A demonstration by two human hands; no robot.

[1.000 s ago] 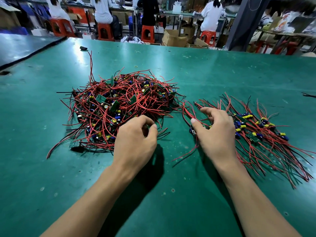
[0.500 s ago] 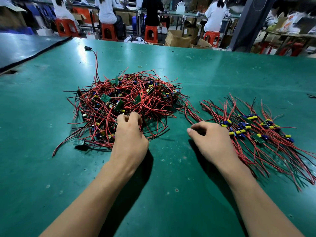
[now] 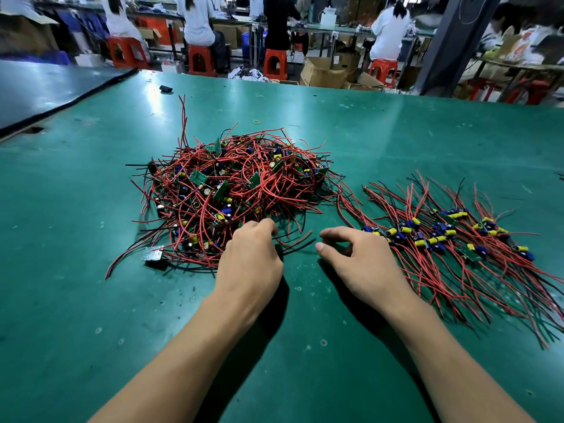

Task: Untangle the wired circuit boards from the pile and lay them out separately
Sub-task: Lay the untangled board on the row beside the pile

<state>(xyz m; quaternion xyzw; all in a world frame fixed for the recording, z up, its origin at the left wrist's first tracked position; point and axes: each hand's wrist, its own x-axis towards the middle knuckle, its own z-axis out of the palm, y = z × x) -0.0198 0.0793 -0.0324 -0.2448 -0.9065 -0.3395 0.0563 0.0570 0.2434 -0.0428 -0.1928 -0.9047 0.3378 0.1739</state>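
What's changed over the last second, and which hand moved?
The right hand has lifted off the left end of the laid-out row and moved left toward the pile, holding nothing. The left hand stays at the pile's near edge, fingers curled into it; grip unclear. Pile and row look unchanged.

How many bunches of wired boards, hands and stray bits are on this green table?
Tangled pile of wired boards: 1
Laid-out spread of wired boards: 1
Hands: 2, left hand and right hand
Small black object: 1
Yellow rubber band: 1
Total: 6
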